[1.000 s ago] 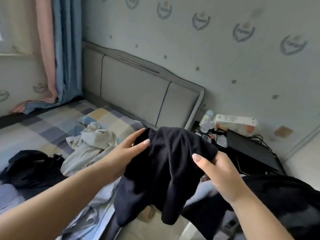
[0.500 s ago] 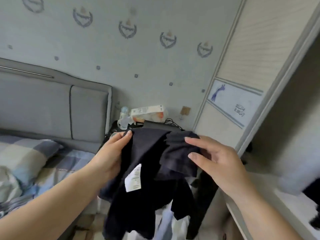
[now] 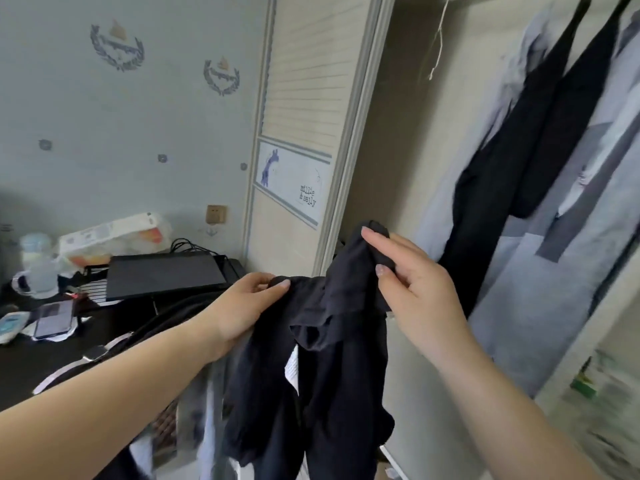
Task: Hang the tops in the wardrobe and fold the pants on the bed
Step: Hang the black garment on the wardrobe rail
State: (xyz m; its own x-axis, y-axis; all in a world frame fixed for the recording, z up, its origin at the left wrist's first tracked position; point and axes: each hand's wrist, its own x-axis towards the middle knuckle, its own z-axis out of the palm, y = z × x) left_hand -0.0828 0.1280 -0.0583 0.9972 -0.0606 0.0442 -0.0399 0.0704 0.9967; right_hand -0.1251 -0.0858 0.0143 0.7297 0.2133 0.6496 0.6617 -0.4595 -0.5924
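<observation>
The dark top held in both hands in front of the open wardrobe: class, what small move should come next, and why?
Probably find a free hanger. The left hand and right hand both grip the dark top, which droops bunched with no hanger visible in it, while clothes already hang in the wardrobe just ahead. It likely cannot go up without one.
</observation>
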